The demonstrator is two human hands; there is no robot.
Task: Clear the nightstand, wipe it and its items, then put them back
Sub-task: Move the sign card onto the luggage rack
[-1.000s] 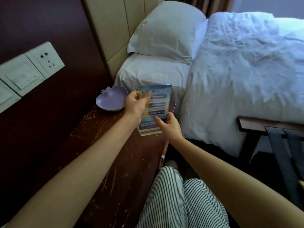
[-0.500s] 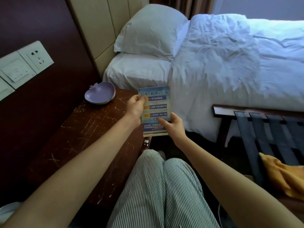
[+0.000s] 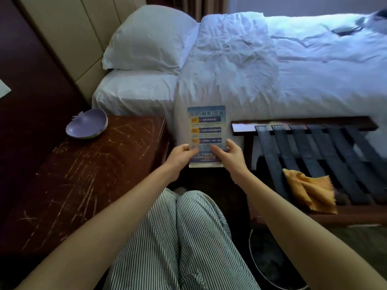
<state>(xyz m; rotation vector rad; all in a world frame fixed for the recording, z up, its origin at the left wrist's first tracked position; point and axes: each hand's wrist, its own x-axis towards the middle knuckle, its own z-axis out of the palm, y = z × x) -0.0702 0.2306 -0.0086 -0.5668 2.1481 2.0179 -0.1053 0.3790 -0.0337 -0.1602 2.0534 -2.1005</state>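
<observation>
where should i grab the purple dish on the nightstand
Pinch the purple dish by the raised rim nearest the bed, thumb inside, coming from that side: it is shallow and sits at the back of the nightstand, with the wall close beyond.

bench [image 3: 94,170]: dark red-brown wood, top heavily scratched, standing at left against the bed
dish [image 3: 87,125]: pale purple, shallow, fruit-shaped with a small leaf tab, upright on the bench's far left corner
card [image 3: 206,130]: blue printed sheet with yellow numbered markers, upright, print facing the viewer, off the bench to its right, lower part pinched by left hand [image 3: 180,156] and right hand [image 3: 227,154]
cloth [image 3: 310,189]: orange-yellow, crumpled, on the strapped rack at right
</observation>
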